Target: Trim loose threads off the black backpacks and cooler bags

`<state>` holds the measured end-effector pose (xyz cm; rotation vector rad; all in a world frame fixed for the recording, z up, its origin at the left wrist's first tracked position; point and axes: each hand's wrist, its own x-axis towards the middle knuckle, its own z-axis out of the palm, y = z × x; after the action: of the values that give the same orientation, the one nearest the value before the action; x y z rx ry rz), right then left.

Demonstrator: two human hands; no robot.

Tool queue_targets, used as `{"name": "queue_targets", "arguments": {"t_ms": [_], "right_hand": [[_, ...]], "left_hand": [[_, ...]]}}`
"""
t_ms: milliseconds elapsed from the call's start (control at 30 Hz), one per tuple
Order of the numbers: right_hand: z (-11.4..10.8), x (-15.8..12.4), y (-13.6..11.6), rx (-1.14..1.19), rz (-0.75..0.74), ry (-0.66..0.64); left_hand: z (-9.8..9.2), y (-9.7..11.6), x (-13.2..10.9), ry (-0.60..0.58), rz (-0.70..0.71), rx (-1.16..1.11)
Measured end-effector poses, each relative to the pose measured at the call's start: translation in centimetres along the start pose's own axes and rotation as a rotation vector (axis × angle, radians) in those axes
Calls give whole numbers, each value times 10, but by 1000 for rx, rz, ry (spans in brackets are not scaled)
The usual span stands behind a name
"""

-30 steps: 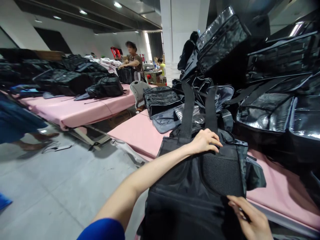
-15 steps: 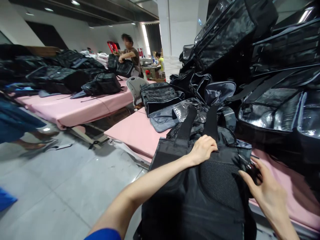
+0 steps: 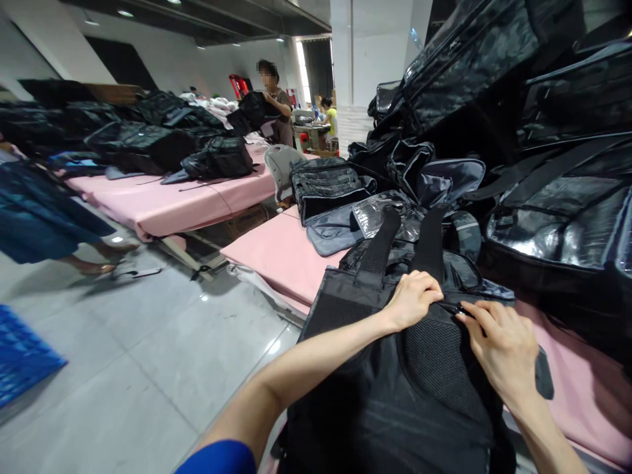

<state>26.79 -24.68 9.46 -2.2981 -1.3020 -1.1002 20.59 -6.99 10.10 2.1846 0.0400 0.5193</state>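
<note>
A black backpack [image 3: 375,388] lies back-side up in front of me on the edge of a pink padded table [image 3: 276,253], its two shoulder straps running away from me. My left hand [image 3: 412,299] is curled on the top edge of the bag's mesh back panel [image 3: 434,359], gripping the fabric. My right hand [image 3: 498,349] sits just to its right, fingertips pinched on a small black zipper pull at the bag's upper seam.
Stacks of black bags wrapped in clear plastic [image 3: 553,164] pile high on the right. More bags [image 3: 148,141] cover another pink table at left. A person [image 3: 274,99] handles a bag at the back. A blue crate [image 3: 22,352] sits on the grey floor.
My right hand has moved from the bag's lower right corner up to the top seam beside my left hand and pinched the zipper pull. The view has shifted slightly left.
</note>
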Motion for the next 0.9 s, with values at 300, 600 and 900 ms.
{"name": "queue_targets", "arguments": {"t_ms": [300,600,900], "right_hand": [[-9,-3,6,-5,62,-50],[-5,1,6,12,17,-13],[3,1,8,38,15,-62]], "left_hand": [[-37,-9,-7,61,38,-262],[-67,-37,-56,328,-146,-167],[-84,-73,-99,474,-286,-131]]}}
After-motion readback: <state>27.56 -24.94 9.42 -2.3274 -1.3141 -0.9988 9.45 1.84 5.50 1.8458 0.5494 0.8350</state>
